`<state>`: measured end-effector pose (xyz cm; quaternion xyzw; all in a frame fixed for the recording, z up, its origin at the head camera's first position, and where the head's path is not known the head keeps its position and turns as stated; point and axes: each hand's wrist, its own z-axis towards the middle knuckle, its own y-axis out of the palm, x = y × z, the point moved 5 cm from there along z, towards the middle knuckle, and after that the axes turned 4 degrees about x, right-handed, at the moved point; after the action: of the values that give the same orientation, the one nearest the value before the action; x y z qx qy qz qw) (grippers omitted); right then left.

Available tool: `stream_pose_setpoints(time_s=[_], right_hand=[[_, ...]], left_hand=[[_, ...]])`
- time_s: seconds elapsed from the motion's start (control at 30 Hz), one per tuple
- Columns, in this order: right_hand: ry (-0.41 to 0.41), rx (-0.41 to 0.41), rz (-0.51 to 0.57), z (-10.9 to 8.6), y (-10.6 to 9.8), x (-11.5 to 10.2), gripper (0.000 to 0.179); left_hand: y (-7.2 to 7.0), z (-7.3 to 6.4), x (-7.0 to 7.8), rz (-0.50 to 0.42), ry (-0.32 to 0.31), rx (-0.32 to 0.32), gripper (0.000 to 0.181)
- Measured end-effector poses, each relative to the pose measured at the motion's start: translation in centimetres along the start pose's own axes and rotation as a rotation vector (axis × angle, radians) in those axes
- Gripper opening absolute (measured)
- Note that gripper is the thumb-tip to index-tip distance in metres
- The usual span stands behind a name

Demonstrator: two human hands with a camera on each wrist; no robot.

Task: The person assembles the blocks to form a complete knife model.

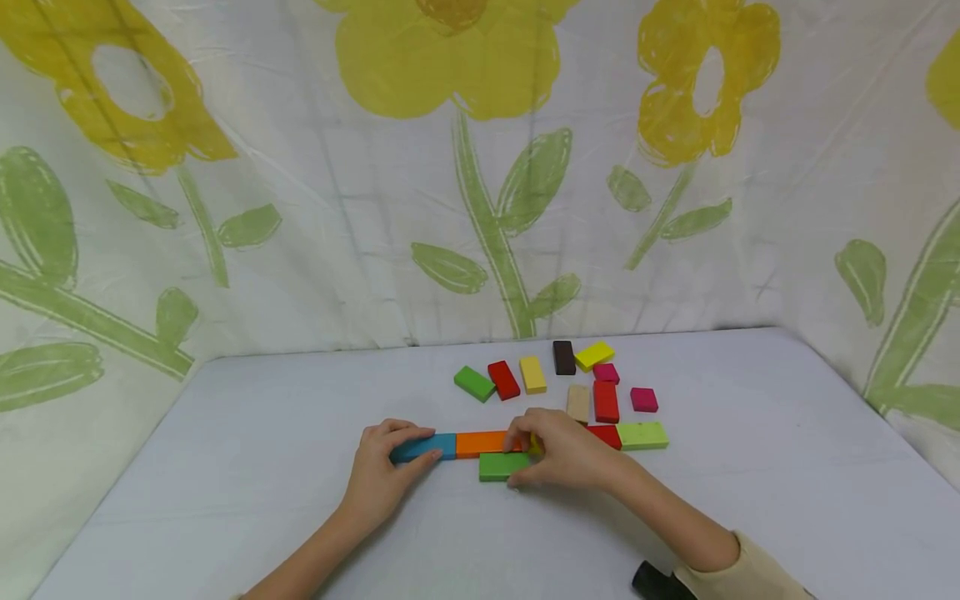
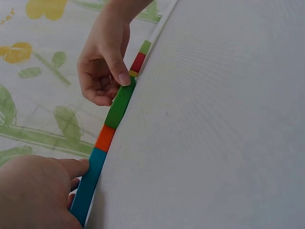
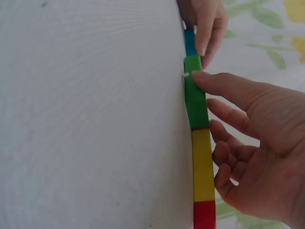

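Rectangular blocks lie end to end in a row across the white table: blue (image 1: 446,447), orange (image 1: 480,443), yellow (image 3: 203,164), red (image 1: 606,435) and light green (image 1: 642,435). My left hand (image 1: 378,475) grips the blue block at the row's left end, thumb on the near side and fingers along the far side. In front of the orange block lies a green block (image 1: 498,467). My right hand (image 1: 570,454) pinches it, thumb at its near side, fingers reaching over to the row's far side. That hand covers most of the yellow block in the head view.
Behind the row lie several loose blocks, among them a green one (image 1: 475,383), a dark brown one (image 1: 564,357), a beige one (image 1: 577,402) and a magenta one (image 1: 643,399). A flowered cloth (image 1: 360,225) hangs behind the table. Beside the right sleeve is a black object (image 1: 660,582).
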<state>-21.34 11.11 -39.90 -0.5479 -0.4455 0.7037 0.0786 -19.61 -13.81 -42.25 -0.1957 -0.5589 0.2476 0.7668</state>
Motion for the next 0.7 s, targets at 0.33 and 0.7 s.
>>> stream_pose_setpoints(time_s=[0.33,0.7], right_hand=[[0.002,0.009,0.025,-0.07,-0.15,-0.06,0.031],[0.019,0.009,0.029,0.03,-0.1,0.18,0.031]], left_hand=[[-0.02,-0.03,0.07,0.007,0.001,0.004,0.025],[-0.12,-0.2,0.18,-0.005,0.008,0.003,0.025]])
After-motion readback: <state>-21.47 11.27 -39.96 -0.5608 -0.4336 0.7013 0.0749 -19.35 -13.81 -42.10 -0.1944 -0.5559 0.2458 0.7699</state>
